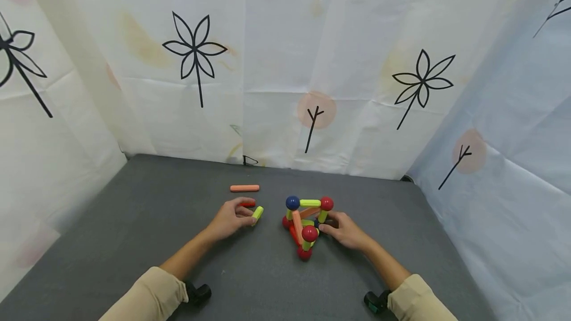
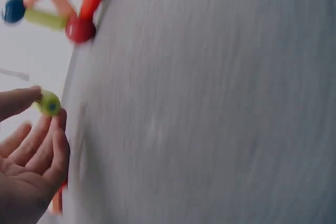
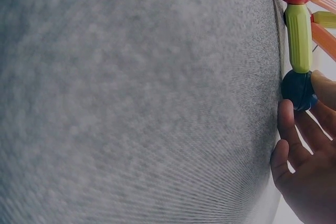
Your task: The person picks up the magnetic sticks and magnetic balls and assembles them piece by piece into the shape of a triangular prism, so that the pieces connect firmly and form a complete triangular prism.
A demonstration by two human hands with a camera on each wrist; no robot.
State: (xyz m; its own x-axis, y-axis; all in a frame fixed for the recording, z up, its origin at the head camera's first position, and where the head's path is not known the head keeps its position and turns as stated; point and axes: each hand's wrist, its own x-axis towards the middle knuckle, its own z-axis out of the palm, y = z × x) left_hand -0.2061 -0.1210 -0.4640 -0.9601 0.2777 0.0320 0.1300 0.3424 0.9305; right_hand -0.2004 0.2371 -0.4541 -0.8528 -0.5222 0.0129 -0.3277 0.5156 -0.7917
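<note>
My left hand [image 1: 230,221] pinches a short yellow-green magnetic rod [image 1: 257,213] between thumb and fingers, raised off the table. In the left wrist view, the round end of this rod points at the camera. To its right stands a frame of magnetic balls and rods, with a red ball [image 1: 310,233] at the front and a blue ball [image 1: 292,202] at the upper left. Yellow-green, orange and red rods join the balls. My right hand [image 1: 347,232] holds a low dark blue ball [image 3: 297,91] at the frame's right side, thumb and fingers around it.
An orange rod [image 1: 244,188] lies on the grey table [image 1: 178,187] beyond my left hand. Closer in, a red rod [image 1: 249,204] is partly hidden by the fingers. White printed curtains [image 1: 276,53] enclose the table at the back and sides.
</note>
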